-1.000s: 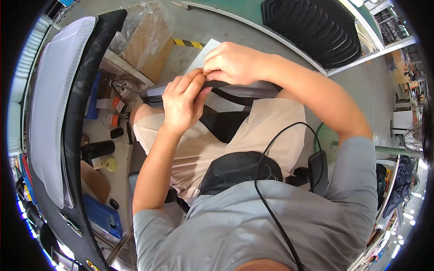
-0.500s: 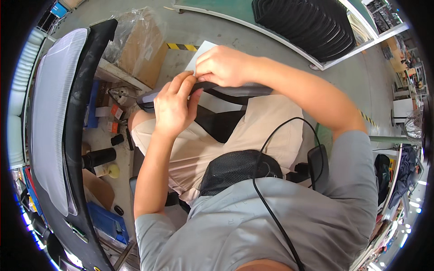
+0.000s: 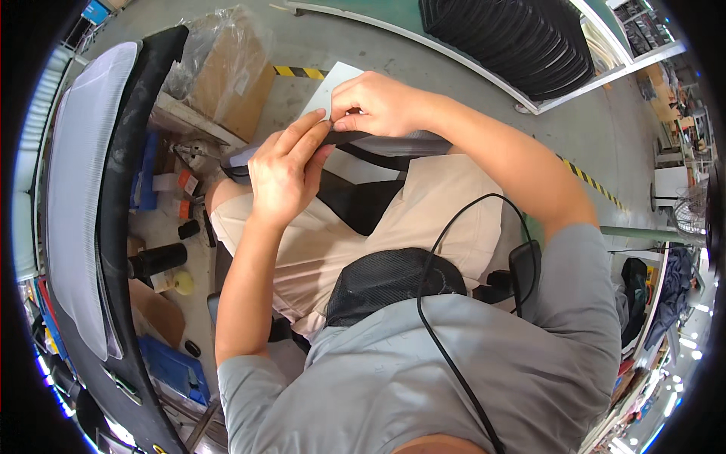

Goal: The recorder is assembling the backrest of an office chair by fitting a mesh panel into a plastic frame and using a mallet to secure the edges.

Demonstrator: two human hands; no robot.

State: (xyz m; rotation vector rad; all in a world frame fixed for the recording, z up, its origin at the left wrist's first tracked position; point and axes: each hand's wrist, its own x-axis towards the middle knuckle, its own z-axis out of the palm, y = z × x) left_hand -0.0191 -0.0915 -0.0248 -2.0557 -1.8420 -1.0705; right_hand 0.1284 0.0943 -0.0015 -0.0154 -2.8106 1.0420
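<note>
Across my raised knees lies a curved black-edged piece with grey sheet material (image 3: 427, 145); its exact kind is unclear. My left hand (image 3: 284, 168) is closed in a pinch on its dark upper edge. Right beside those fingertips, my right hand (image 3: 380, 106) grips the same edge, its fingers curled and thumb tucked under. Between and behind the hands rises a flat white panel (image 3: 333, 82); whether it belongs to the piece cannot be seen. What the fingertips pinch is mostly hidden.
At my left stands a black padded board with stacked translucent ribbed sheets (image 3: 87, 197). Below it, a worktop carries a black cylinder (image 3: 159, 261) and a blue case (image 3: 174, 369). A plastic-wrapped carton (image 3: 231, 91) stands ahead; a rack holds black curved frames (image 3: 507, 45).
My right hand's fingers have shifted slightly and opened a small gap above the edge. Both hands stay at the same edge, and the whole view has moved a little.
</note>
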